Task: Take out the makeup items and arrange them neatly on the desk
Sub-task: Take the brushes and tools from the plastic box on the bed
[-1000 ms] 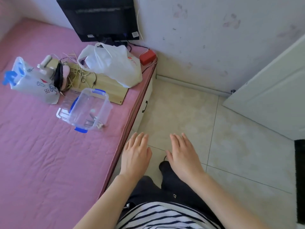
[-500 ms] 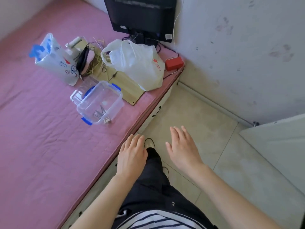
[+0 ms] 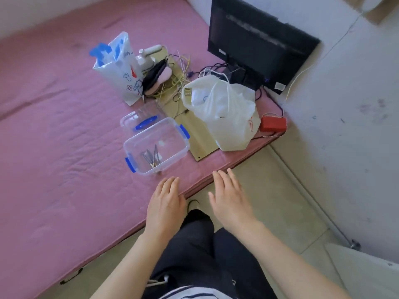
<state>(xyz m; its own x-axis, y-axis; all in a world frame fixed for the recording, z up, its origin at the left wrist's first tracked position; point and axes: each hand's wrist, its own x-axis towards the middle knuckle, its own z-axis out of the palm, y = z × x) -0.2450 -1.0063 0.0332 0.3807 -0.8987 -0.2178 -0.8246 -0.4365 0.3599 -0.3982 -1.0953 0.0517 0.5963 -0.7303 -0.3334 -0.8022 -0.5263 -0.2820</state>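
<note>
A clear plastic box (image 3: 172, 134) with blue clips sits open on the pink mattress (image 3: 54, 147), and a few thin metal tools (image 3: 152, 157) lie in its bottom. Its clear lid (image 3: 138, 119) lies just behind it. My left hand (image 3: 165, 203) hovers palm down over the mattress edge, a little in front of the box, fingers straight and holding nothing. My right hand (image 3: 230, 198) is beside it over the floor, also flat and holding nothing.
A white plastic bag (image 3: 224, 113) rests on a wooden board (image 3: 194, 130) to the right of the box. Behind are a printed pouch (image 3: 121, 67), a black-and-pink item (image 3: 155, 77), tangled cords, a black monitor (image 3: 257, 46) and a red box (image 3: 273, 124). Tiled floor lies at right.
The view has swung left and closer to the mattress. Both hands have moved forward toward the clear box, still flat and holding nothing.
</note>
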